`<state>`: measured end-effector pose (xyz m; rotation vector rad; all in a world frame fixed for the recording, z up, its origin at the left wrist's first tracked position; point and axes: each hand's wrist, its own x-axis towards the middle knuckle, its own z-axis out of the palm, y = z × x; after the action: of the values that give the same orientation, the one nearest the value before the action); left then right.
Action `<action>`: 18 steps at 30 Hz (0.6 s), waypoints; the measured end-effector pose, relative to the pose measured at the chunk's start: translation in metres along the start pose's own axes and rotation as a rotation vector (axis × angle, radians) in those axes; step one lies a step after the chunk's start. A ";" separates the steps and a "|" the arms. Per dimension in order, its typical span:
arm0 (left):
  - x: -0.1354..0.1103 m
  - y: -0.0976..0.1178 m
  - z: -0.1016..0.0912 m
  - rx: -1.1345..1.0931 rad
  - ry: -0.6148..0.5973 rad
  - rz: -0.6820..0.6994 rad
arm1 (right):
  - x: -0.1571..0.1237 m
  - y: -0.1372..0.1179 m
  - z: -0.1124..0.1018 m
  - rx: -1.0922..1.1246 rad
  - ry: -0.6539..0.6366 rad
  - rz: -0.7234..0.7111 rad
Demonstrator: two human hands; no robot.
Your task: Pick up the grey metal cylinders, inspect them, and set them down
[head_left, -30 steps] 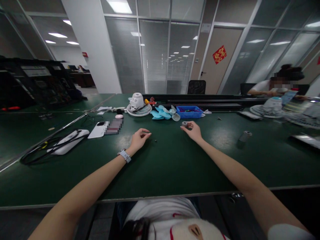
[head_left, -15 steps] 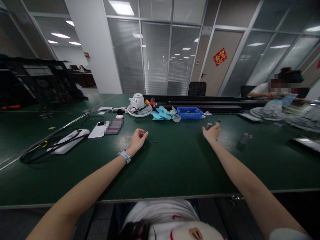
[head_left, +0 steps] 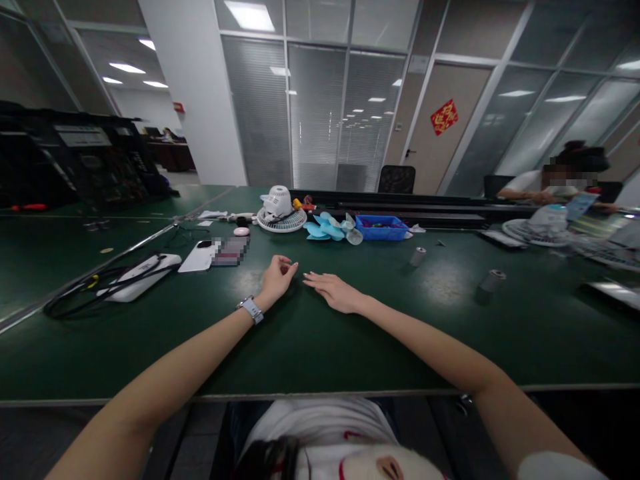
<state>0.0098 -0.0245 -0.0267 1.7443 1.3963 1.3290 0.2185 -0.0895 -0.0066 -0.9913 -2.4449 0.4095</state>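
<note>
My left hand, with a watch on its wrist, rests on the green table. Its fingers are loosely curled, and I see nothing in them. Just to its right, my right hand lies low over the table, fingers stretched out towards the left hand and holding nothing visible. The hands are close but apart. Farther right, a small grey metal cylinder stands upright. A second grey cylinder stands beyond it, with a small thin piece lying behind.
At the back sit a white fan part, blue fan blades and a blue tray of small items. Left are phones and a white device with black cable. A person sits at the far right.
My right hand has let go of the nearer cylinder, leaving it standing, and has moved left beside my left hand. The tiny dark piece on the table is now hidden. My left hand stayed put.
</note>
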 end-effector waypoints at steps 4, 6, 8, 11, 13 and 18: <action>0.000 0.001 0.000 -0.005 -0.015 -0.009 | 0.000 0.008 0.001 0.019 0.068 0.012; -0.001 0.004 -0.002 0.002 -0.029 -0.018 | -0.003 0.016 -0.003 -0.020 0.110 0.030; -0.002 0.007 -0.003 0.019 -0.040 -0.025 | -0.010 0.030 -0.016 -0.053 0.190 0.060; -0.003 0.009 -0.004 0.036 -0.060 -0.031 | -0.034 0.063 -0.056 -0.169 0.432 0.180; -0.003 0.008 -0.004 0.032 -0.065 -0.031 | -0.058 0.090 -0.089 -0.331 0.599 0.323; -0.002 0.006 -0.004 0.010 -0.072 -0.024 | -0.113 0.144 -0.143 -0.632 0.796 0.655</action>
<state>0.0086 -0.0293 -0.0210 1.7581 1.3820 1.2366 0.4472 -0.0564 0.0168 -1.7847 -1.4820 -0.5248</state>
